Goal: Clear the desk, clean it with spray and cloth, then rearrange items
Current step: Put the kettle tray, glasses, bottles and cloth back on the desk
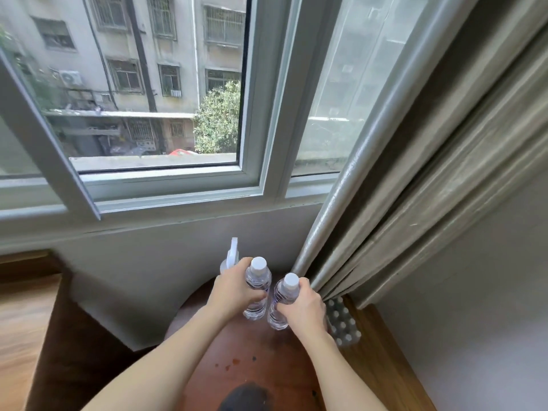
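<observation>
Two clear water bottles with white caps stand side by side on a round reddish-brown table [261, 360] under the window. My left hand [237, 289] grips the left bottle [257, 280] around its middle. My right hand [302, 307] grips the right bottle [285, 295] the same way. Just behind my left hand a white spray bottle [232, 253] shows its trigger head; its body is hidden by the hand.
A grey curtain [385, 203] hangs close on the right, touching the table's far edge. A white dotted blister pack [344, 324] lies by my right wrist. A dark object [246, 396] sits at the table's near edge. Wooden furniture [26, 307] stands at the left.
</observation>
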Demonstrator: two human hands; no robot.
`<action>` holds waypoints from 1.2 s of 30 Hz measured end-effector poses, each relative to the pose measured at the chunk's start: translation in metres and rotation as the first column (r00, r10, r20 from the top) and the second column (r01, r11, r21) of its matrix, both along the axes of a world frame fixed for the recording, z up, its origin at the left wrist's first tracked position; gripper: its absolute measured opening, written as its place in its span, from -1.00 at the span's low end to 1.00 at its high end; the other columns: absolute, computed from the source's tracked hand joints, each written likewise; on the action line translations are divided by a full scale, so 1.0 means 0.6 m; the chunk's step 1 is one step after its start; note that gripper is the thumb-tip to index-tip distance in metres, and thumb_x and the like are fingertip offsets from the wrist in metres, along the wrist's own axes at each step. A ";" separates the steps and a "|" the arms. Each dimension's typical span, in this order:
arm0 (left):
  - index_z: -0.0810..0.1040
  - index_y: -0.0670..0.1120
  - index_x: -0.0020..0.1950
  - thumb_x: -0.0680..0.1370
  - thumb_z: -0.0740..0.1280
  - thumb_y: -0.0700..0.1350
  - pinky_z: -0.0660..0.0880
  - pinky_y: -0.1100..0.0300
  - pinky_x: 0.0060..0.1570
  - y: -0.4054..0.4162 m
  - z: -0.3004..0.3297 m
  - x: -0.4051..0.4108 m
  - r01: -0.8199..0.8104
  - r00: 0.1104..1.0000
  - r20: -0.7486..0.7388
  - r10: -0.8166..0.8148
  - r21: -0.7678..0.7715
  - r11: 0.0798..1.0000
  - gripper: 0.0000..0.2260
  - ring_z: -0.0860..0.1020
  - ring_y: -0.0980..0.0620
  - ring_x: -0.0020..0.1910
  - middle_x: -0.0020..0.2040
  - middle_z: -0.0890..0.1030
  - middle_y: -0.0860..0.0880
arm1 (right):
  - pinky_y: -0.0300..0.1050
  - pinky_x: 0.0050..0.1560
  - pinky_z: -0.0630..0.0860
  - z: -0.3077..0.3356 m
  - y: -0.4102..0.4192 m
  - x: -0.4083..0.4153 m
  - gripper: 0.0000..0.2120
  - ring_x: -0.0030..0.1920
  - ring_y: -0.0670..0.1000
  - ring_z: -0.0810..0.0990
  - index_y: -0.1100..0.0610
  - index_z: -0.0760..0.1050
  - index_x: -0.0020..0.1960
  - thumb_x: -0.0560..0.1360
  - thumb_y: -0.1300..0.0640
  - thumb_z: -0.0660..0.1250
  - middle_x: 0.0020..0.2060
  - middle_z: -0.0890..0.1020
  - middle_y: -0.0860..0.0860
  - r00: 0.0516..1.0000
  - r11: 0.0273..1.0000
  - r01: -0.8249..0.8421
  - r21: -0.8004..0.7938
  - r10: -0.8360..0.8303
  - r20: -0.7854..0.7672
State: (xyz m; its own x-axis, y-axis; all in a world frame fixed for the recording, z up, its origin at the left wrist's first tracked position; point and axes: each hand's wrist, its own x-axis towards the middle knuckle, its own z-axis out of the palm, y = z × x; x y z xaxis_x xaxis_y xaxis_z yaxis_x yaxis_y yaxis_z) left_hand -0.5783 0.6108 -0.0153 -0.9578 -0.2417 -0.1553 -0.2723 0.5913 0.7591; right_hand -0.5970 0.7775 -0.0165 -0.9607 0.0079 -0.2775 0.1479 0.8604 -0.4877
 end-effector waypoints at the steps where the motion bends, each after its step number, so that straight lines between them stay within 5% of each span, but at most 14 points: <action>1: 0.48 0.18 0.13 0.25 0.49 0.01 0.41 0.18 -0.17 -0.012 0.010 0.012 -0.008 1.000 -0.003 0.008 -0.003 1.000 -0.53 0.51 0.01 -0.08 -0.17 0.57 0.16 | -0.07 0.12 0.45 0.012 -0.008 0.010 -0.57 0.18 0.16 0.59 0.03 0.41 0.15 0.39 -0.02 0.50 0.12 0.65 0.05 1.000 1.000 -0.015 0.005 0.015 -0.007; 18: 0.52 0.15 0.11 0.21 0.52 0.08 0.44 0.18 -0.11 -0.310 0.148 0.277 -0.228 0.960 -0.168 0.223 -0.016 0.973 -0.51 0.61 -0.02 -0.05 -0.08 0.68 0.10 | -0.05 0.08 0.48 0.161 -0.316 0.220 -0.54 0.14 0.17 0.59 0.07 0.40 0.10 0.36 -0.09 0.51 0.08 0.61 0.06 0.969 0.974 -0.224 -0.028 0.220 -0.112; 25: 0.54 0.14 0.16 0.22 0.53 0.06 0.49 0.12 -0.01 -0.467 0.182 0.408 -0.348 0.906 -0.253 0.338 0.004 0.937 -0.49 0.60 0.00 -0.02 -0.05 0.66 0.11 | -0.06 -0.05 0.41 0.198 -0.482 0.321 -0.58 0.05 0.17 0.61 0.05 0.38 0.06 0.37 -0.10 0.50 -0.09 0.55 -0.01 0.946 0.959 -0.272 -0.074 0.252 -0.205; 36: 0.55 0.15 0.20 0.22 0.53 0.02 0.48 0.16 -0.05 -0.653 0.206 0.563 -0.553 0.787 -0.270 0.555 0.091 0.828 -0.45 0.60 0.03 -0.03 -0.05 0.65 0.11 | 0.00 0.05 0.52 0.224 -0.699 0.433 -0.55 0.05 0.13 0.59 0.05 0.42 0.08 0.35 -0.12 0.51 -0.03 0.59 0.01 0.869 0.869 -0.471 -0.153 0.428 -0.247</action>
